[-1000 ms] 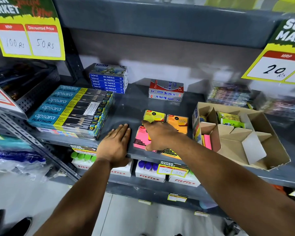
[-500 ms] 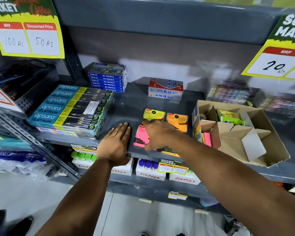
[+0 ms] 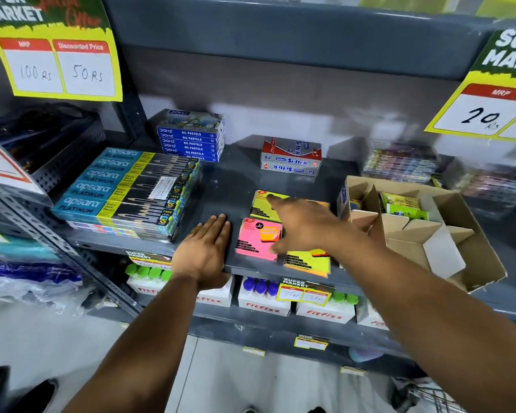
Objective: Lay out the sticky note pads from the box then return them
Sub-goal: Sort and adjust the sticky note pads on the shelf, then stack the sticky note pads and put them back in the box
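Risk is centred on the front lip of the grey shelf [image 3: 239,177], where four sticky note pads are laid out to the left of the cardboard box [image 3: 447,263]. The pink pad [image 3: 255,244] and the yellow-orange pad [image 3: 309,262] sit right at that lip, the latter appearing to overhang it slightly, so a sideways brush from the wrist could be enough to send either to the floor, judging by the layout. The right hand [image 3: 307,226] is spread open above the pads, its forefinger laid on the lime-green pad [image 3: 261,204] and its thumb on the pink one; nothing is gripped. An orange pad behind it is largely hidden. The left hand [image 3: 204,248] is pressed flat and empty on the shelf, just left of the pink pad. More pads [image 3: 402,205] remain in the box's compartments. Because the box itself juts past the lip, it could be tipped if it were knocked by the forearm. Glossy wrappers may also let one pad slide when dragged.
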Motion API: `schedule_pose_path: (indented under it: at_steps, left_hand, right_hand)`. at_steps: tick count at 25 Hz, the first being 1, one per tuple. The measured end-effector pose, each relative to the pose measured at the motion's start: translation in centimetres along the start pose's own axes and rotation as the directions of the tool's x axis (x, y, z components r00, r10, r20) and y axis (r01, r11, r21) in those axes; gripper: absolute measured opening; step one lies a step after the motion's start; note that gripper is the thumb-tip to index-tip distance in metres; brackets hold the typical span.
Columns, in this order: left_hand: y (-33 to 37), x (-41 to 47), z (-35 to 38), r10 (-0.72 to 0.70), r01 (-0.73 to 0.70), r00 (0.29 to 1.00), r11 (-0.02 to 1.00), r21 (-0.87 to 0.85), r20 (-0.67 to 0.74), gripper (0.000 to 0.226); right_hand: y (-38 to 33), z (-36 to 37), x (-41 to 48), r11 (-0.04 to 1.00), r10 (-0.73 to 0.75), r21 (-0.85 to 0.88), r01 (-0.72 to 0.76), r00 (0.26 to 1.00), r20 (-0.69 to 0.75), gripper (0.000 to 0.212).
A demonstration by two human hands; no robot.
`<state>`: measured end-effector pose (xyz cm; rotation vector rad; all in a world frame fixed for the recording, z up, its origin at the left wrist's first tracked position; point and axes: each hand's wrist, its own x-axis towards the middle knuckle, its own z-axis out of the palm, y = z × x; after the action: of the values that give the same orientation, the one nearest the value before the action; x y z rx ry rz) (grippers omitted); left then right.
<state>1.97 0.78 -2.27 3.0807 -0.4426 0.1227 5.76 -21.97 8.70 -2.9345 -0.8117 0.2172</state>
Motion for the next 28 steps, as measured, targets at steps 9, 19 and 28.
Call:
schedule_pose_path:
  at_steps: [9, 19, 28]
  left_hand:
    - [-0.1, 0.1, 0.3, 0.0, 0.0, 1.0, 0.999, 0.04, 0.001, 0.109]
    - [0.0, 0.2, 0.0, -0.002, 0.002, 1.0, 1.0, 0.011, 0.001, 0.099]
    - [-0.1, -0.1, 0.1, 0.008, -0.008, 1.0, 1.0, -0.015, -0.014, 0.088]
  right_hand:
    - [3.4, 0.9, -3.7, 0.969, 0.022, -0.246, 0.016, 0.988, 0.152, 0.089]
    - [4.4, -1.3, 0.8, 0.991, 0.069, -0.114, -0.072, 0.997, -0.029, 0.089]
    - [4.4, 1.7, 9.1, 0.993, 0.11, 0.031, -0.11, 0.994, 0.0, 0.097]
